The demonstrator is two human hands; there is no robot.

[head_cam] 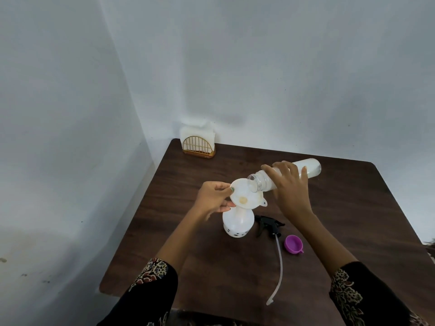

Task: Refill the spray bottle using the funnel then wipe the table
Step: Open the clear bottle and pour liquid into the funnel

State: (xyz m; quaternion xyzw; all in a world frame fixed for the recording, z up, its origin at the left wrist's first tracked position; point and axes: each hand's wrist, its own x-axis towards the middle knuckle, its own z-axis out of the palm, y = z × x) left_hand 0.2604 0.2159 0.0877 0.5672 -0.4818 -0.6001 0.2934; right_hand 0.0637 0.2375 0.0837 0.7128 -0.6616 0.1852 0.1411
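A dark wooden table point(329, 208) bears a spray bottle point(237, 223), trigger head point(268, 225), purple cap point(293, 244) and napkin holder point(199, 147).

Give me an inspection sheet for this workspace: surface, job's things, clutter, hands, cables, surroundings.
Surface: dark wooden table, set in a wall corner.
Job's things: white funnel sits in the neck of the white spray bottle; clear refill bottle, uncapped, tilted with its mouth over the funnel; black trigger sprayer with dip tube lies on the table.
Clutter: purple cap beside the sprayer; gold napkin holder with white napkins in the far corner.
Hands: left hand pinches the funnel rim; right hand grips the refill bottle.
Cables: nothing seen.
Surroundings: plain pale walls.
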